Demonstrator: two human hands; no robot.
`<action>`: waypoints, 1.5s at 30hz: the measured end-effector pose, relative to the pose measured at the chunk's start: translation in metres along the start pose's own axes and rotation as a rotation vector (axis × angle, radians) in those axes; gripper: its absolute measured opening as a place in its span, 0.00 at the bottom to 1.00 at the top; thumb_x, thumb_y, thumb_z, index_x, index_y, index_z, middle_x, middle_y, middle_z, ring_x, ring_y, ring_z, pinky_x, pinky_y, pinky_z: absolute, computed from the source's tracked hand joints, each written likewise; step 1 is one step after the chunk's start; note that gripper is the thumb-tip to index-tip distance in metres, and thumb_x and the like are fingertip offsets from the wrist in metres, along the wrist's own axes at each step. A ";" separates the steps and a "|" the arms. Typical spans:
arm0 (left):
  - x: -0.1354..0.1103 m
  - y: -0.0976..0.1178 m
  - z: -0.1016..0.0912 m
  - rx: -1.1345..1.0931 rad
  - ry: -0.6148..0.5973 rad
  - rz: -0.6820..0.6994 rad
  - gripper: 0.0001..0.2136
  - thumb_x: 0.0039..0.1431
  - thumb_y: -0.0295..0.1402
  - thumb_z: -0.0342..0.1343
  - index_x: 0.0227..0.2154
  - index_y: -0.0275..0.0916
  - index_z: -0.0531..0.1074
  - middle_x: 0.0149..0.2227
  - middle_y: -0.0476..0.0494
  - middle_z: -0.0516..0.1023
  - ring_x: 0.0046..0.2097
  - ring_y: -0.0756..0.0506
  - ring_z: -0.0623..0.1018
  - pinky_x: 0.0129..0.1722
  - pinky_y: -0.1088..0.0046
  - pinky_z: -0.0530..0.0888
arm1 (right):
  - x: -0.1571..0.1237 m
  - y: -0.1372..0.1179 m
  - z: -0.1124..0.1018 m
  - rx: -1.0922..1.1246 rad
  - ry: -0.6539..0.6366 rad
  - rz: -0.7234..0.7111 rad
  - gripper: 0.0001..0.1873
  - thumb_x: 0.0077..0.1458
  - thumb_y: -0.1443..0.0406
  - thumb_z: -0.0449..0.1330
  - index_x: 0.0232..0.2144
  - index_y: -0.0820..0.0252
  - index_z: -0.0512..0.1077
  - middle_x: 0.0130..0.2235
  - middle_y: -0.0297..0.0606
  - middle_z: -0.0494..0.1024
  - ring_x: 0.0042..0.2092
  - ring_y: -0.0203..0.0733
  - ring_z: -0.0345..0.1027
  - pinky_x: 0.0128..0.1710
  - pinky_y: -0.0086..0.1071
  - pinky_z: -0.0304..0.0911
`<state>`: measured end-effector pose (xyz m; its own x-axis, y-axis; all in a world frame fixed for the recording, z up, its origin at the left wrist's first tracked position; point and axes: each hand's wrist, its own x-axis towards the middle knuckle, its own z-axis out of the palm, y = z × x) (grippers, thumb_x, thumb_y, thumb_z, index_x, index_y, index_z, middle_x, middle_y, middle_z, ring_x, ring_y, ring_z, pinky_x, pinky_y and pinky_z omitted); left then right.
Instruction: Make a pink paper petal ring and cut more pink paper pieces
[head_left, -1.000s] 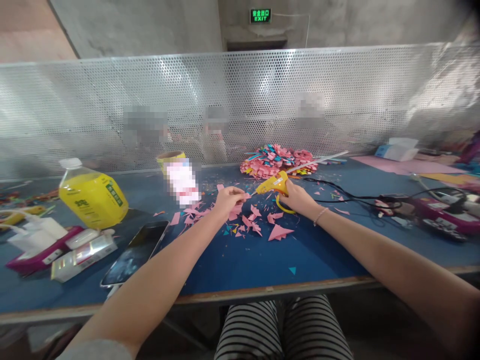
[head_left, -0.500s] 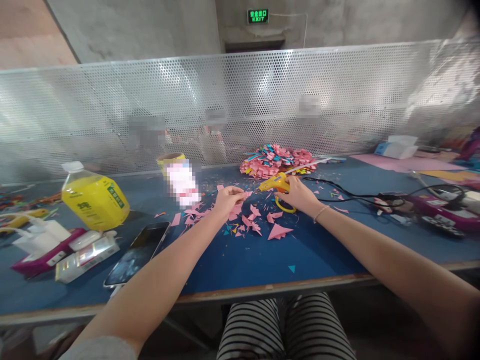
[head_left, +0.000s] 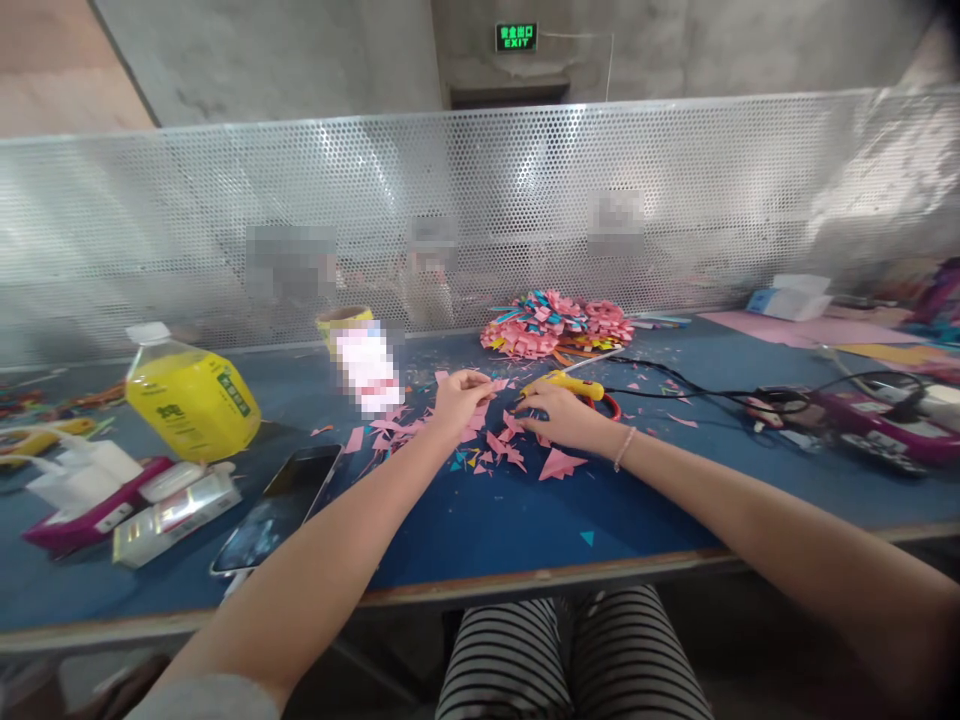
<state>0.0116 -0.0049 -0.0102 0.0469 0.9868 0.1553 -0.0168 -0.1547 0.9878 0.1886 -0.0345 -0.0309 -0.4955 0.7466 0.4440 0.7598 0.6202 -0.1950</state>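
Left hand (head_left: 459, 398) pinches 1 pink paper piece (head_left: 499, 385); right hand (head_left: 568, 416), hold unclear, is beside the yellow glue gun (head_left: 576, 384).

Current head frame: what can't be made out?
All in the head view:
Pink paper piece: partly covered by left hand.
Glue gun: partly hidden behind right hand.
White item before yellow roll: pixelated.
Phone: corner covered by left forearm.
Shapes at perforated panel: blurred, pixelated.
Far-right purple power strip: cut off by frame edge.
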 end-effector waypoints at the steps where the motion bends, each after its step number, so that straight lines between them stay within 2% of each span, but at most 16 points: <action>1: 0.000 0.000 0.000 0.008 -0.001 0.004 0.04 0.40 0.24 0.59 0.20 0.35 0.69 0.19 0.51 0.71 0.24 0.53 0.72 0.29 0.75 0.69 | 0.000 -0.004 0.003 0.007 -0.007 0.007 0.13 0.53 0.59 0.53 0.34 0.60 0.73 0.36 0.41 0.71 0.41 0.41 0.64 0.44 0.35 0.59; 6: 0.000 -0.002 0.001 0.027 -0.013 0.001 0.04 0.40 0.23 0.59 0.20 0.36 0.69 0.20 0.50 0.72 0.25 0.52 0.73 0.28 0.75 0.69 | 0.000 -0.011 0.010 0.075 -0.008 0.029 0.11 0.53 0.61 0.53 0.28 0.61 0.72 0.33 0.40 0.70 0.37 0.39 0.65 0.41 0.33 0.60; 13: 0.000 -0.004 0.001 0.028 -0.035 0.007 0.05 0.39 0.23 0.59 0.20 0.35 0.68 0.21 0.48 0.73 0.25 0.51 0.74 0.29 0.73 0.70 | 0.000 -0.016 0.004 0.187 0.054 -0.053 0.05 0.49 0.69 0.52 0.23 0.61 0.66 0.30 0.36 0.69 0.33 0.35 0.62 0.37 0.30 0.59; 16: -0.004 -0.001 0.002 0.051 -0.057 0.032 0.04 0.40 0.25 0.59 0.21 0.35 0.68 0.21 0.48 0.73 0.25 0.51 0.73 0.30 0.73 0.70 | -0.001 -0.017 -0.004 0.267 0.125 0.063 0.06 0.48 0.67 0.52 0.21 0.59 0.63 0.25 0.32 0.68 0.28 0.34 0.61 0.30 0.28 0.59; 19: -0.007 0.001 0.003 0.066 -0.086 0.075 0.04 0.40 0.26 0.59 0.21 0.36 0.68 0.20 0.49 0.73 0.25 0.51 0.73 0.29 0.73 0.70 | -0.001 -0.009 -0.009 0.452 0.196 0.198 0.05 0.48 0.65 0.52 0.23 0.58 0.60 0.23 0.31 0.67 0.26 0.34 0.64 0.25 0.27 0.59; 22: -0.010 0.002 0.005 0.062 -0.095 0.081 0.04 0.40 0.26 0.59 0.21 0.35 0.68 0.20 0.49 0.73 0.25 0.51 0.73 0.29 0.72 0.70 | 0.000 0.003 -0.009 0.687 0.208 0.282 0.07 0.47 0.63 0.54 0.26 0.56 0.57 0.25 0.30 0.68 0.27 0.36 0.69 0.25 0.28 0.62; 25: -0.010 0.002 0.007 0.054 -0.093 0.067 0.04 0.41 0.26 0.58 0.21 0.35 0.68 0.20 0.48 0.73 0.25 0.50 0.74 0.29 0.72 0.71 | 0.002 0.009 -0.007 0.796 0.204 0.307 0.08 0.46 0.62 0.55 0.27 0.56 0.58 0.25 0.29 0.68 0.27 0.36 0.70 0.27 0.30 0.65; 35: -0.016 0.005 0.013 0.037 -0.078 0.057 0.05 0.41 0.26 0.59 0.21 0.35 0.68 0.21 0.48 0.73 0.26 0.49 0.75 0.32 0.69 0.72 | 0.003 0.003 -0.010 0.865 0.167 0.304 0.08 0.45 0.61 0.57 0.26 0.57 0.61 0.25 0.30 0.70 0.28 0.37 0.70 0.30 0.33 0.67; 45: -0.016 0.003 0.013 0.031 -0.088 0.073 0.04 0.41 0.25 0.59 0.22 0.35 0.68 0.21 0.47 0.74 0.27 0.49 0.75 0.32 0.69 0.72 | 0.002 0.002 -0.010 0.793 0.173 0.259 0.05 0.45 0.64 0.56 0.27 0.57 0.62 0.25 0.30 0.69 0.26 0.34 0.68 0.29 0.31 0.66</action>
<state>0.0236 -0.0219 -0.0098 0.1340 0.9649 0.2257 0.0076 -0.2287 0.9735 0.1937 -0.0342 -0.0221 -0.2264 0.8808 0.4159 0.2887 0.4684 -0.8350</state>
